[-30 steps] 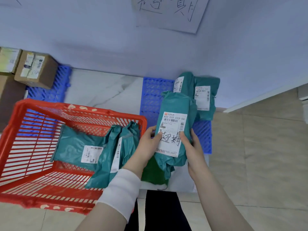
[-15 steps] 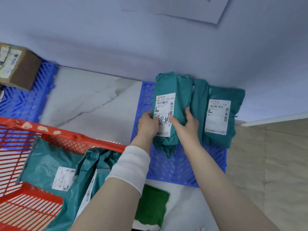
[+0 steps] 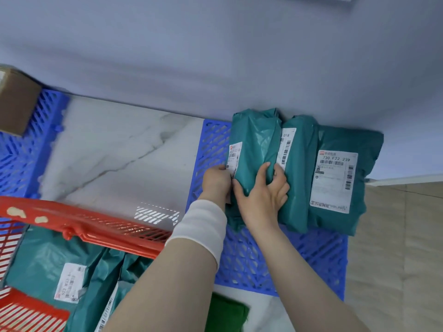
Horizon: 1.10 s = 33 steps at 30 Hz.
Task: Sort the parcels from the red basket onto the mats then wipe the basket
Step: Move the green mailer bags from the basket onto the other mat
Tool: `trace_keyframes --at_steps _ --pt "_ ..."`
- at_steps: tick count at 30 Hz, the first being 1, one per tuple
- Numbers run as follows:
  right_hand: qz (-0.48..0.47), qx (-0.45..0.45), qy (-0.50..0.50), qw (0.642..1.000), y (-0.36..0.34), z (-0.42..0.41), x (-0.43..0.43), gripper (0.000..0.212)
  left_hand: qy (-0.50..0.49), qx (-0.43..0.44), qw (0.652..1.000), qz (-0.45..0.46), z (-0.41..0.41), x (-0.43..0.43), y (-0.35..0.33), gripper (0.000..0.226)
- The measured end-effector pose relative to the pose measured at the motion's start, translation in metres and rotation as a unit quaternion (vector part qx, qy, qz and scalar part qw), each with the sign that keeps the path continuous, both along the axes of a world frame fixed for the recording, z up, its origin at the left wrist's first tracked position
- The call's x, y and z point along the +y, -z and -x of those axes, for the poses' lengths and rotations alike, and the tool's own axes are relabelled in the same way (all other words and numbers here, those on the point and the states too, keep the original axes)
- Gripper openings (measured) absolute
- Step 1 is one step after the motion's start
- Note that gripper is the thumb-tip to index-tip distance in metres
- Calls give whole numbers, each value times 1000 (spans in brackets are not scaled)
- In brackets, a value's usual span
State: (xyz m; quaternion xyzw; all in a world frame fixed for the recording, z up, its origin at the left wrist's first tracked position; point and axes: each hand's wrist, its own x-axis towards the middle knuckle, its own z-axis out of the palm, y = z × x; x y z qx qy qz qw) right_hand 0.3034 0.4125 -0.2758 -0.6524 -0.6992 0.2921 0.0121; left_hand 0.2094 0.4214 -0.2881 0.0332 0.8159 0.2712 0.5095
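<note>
Both your hands, left (image 3: 217, 179) and right (image 3: 262, 190), gripped the teal plastic mailer parcel (image 3: 254, 149) centre frame on the blue lattice mat (image 3: 263, 259), long axis pointing away from you.

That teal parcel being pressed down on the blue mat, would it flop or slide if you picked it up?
The teal parcel probably flops somewhat: its plastic bag is wrinkled and dents under the right hand. The glossy film looks slippery, so it may slide. Both hands steady it, with the left hand at its edge.
</note>
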Motion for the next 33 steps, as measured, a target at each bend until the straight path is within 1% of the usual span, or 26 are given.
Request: trace_keyframes --at_steps 3,7,9,11,12,14,17,22,26,28,31,33 --pt "15 6 -6 1000 -7 -1 0 79 33 14 999 -6 1 1 -12 34" --pt "14 23 -10 1000 -27 -8 -3 71 26 29 999 -18 -2 -13 -39 37" --pt "4 35 -14 999 -43 -13 -7 66 18 29 999 -24 -4 -22 -58 33" --pt "-6 46 -15 999 -61 -19 -12 61 29 37 998 -41 -6 -32 -78 22" --pt "-11 51 -13 999 -71 -22 -16 59 40 45 997 -49 -8 -38 -89 23" --pt "-26 62 -7 998 -89 -28 -28 55 71 73 992 -71 -12 -52 -110 36" --pt "-38 75 -1 996 -114 -33 -53 51 145 142 973 -110 -21 -84 -142 37" --pt "-58 75 -3 996 -150 -31 -108 49 245 244 927 -146 -18 -152 -178 35" --pt "-70 54 -9 996 -170 -17 -160 47 300 270 901 -159 -6 -207 -201 33" --pt "-87 57 -6 995 -179 -6 -187 46 311 281 891 -177 8 -236 -207 31" --pt "-111 56 5 992 -183 16 -231 51 315 272 889 -193 39 -281 -207 30" --pt "-108 51 7 993 -182 33 -259 56 316 268 893 -175 62 -307 -202 30"
